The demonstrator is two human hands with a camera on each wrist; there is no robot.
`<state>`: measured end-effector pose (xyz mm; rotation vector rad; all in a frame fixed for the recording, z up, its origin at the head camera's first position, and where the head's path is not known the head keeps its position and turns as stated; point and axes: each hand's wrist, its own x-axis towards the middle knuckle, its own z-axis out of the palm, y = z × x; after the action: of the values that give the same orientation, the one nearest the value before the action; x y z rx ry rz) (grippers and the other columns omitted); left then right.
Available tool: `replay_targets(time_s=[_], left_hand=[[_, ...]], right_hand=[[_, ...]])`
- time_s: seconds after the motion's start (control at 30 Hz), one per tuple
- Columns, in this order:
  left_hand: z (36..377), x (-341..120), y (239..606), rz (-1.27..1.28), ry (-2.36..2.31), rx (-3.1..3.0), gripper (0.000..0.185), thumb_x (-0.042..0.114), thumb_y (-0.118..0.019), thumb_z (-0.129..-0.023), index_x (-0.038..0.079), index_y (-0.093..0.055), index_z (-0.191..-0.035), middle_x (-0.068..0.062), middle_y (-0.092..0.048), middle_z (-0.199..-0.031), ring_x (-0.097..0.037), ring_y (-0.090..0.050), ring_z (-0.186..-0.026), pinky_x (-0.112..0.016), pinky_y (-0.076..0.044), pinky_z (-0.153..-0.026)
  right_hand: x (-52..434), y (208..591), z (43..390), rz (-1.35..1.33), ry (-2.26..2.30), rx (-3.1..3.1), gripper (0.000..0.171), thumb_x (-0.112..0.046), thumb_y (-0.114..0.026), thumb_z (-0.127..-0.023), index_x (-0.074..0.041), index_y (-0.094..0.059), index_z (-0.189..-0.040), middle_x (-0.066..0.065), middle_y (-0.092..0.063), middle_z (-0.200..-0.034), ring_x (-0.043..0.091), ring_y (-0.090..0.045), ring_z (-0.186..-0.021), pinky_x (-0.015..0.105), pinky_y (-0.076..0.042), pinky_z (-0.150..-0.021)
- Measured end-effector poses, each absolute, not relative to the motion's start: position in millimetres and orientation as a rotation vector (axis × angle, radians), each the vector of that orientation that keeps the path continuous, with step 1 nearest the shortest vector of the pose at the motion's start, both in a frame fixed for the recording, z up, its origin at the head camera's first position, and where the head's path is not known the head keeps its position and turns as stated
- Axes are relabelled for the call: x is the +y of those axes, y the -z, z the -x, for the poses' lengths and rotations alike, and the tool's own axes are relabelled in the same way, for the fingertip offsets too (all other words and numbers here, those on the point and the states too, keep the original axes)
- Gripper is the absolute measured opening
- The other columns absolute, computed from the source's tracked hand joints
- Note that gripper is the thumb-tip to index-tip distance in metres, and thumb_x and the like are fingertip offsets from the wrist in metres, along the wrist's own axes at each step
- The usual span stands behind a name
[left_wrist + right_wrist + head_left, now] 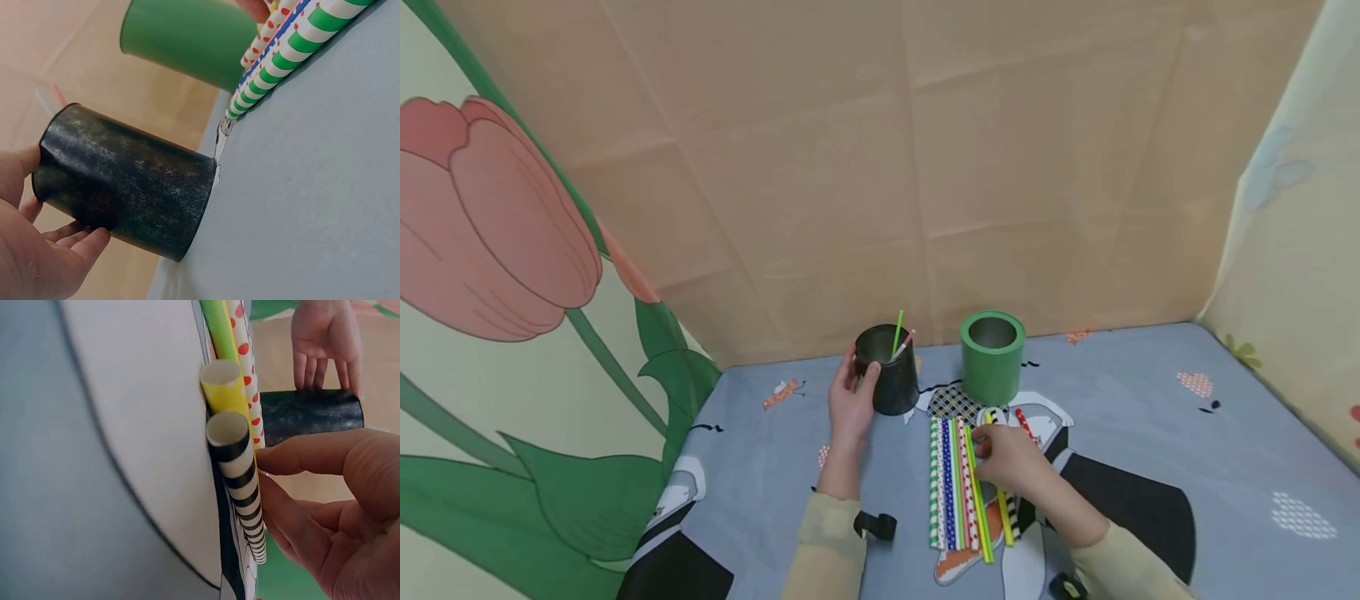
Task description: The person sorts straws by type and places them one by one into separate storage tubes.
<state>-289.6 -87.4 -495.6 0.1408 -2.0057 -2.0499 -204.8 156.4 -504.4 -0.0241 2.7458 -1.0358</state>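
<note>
Left hand (pixel 852 402): thumb and fingers gripping a glossy, mottled black cylindrical cup (pixel 895 390) from its side, base at the cloth; a slim lime-green straw (pixel 898 329) and a red-and-white straw (pixel 905 342) lean inside it, above the thumb tip. Right hand (pixel 1011 457): fingers bent, thumb and forefinger tips close together at the row of hollow patterned straws; cannot tell whether one is pinched. To the left of those fingertips lie a green-and-white striped straw (pixel 934 492), a white-dotted blue straw (pixel 948 492) and a red-spotted white straw (pixel 971 500); beneath the hand, a plain yellow straw (pixel 1004 517) and a black-and-white striped straw (pixel 240 469). Beyond the right fingers stands a thick-rimmed green cylindrical container (pixel 992 373), well apart from the left fingers. Blue-grey printed cloth (pixel 1135 392) lies under both hands.
</note>
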Motion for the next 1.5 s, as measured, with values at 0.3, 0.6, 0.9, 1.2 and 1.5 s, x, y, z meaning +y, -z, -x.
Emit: replay_targets(time_s=[0.3, 0.6, 0.9, 1.2, 1.5], left_hand=[[289.9, -87.9, 496.0, -0.175, 2.043, -2.028, 0.064, 0.029, -0.076, -0.102, 0.025, -0.051, -0.161, -0.01, -0.053, -0.159, -0.03, -0.044, -0.152, -0.049, -0.038, -0.122], [289.1, -88.5, 497.0, -0.172, 2.049, -2.031, 0.064, 0.029, -0.076, -0.102, 0.027, -0.051, -0.161, -0.011, -0.053, -0.16, -0.031, -0.044, -0.152, -0.049, -0.04, -0.121], [288.6, -88.9, 497.2, -0.142, 2.052, -2.03, 0.064, 0.031, -0.077, -0.102, 0.025, -0.052, -0.161, -0.013, -0.053, -0.159, -0.032, -0.044, -0.151, -0.051, -0.039, -0.121], [288.0, -89.0, 496.9, -0.123, 2.059, -2.014, 0.064, 0.031, -0.077, -0.102, 0.025, -0.051, -0.161, -0.014, -0.053, -0.159, -0.032, -0.044, -0.151, -0.049, -0.038, -0.123], [287.0, -87.6, 494.9, -0.168, 2.043, -2.038, 0.064, 0.032, -0.077, -0.102, 0.027, -0.052, -0.161, -0.012, -0.054, -0.158, -0.032, -0.045, -0.151, -0.049, -0.04, -0.121]], right_hand=[[153.0, 507.0, 203.0, 0.033, 1.04, 2.764, 0.054, -0.002, -0.086, -0.072, 0.003, -0.072, -0.125, 0.005, -0.067, -0.092, 0.021, -0.06, -0.08, 0.036, -0.056, -0.068], [150.2, 512.0, 202.9, 0.037, 0.998, 2.812, 0.054, -0.014, -0.097, -0.072, -0.001, -0.073, -0.12, 0.003, -0.066, -0.089, 0.019, -0.059, -0.078, 0.033, -0.055, -0.063], [150.3, 510.9, 201.7, 0.026, 1.036, 2.79, 0.058, -0.019, -0.098, -0.074, 0.002, -0.071, -0.121, 0.002, -0.063, -0.082, 0.018, -0.058, -0.071, 0.032, -0.052, -0.058], [148.3, 510.4, 202.1, 0.03, 1.041, 2.802, 0.056, -0.012, -0.093, -0.075, 0.004, -0.068, -0.123, 0.003, -0.062, -0.08, 0.018, -0.058, -0.068, 0.031, -0.05, -0.055], [145.5, 507.5, 201.9, 0.007, 1.034, 2.795, 0.058, -0.008, -0.091, -0.076, 0.005, -0.066, -0.127, 0.004, -0.061, -0.08, 0.019, -0.057, -0.068, 0.03, -0.048, -0.057]])
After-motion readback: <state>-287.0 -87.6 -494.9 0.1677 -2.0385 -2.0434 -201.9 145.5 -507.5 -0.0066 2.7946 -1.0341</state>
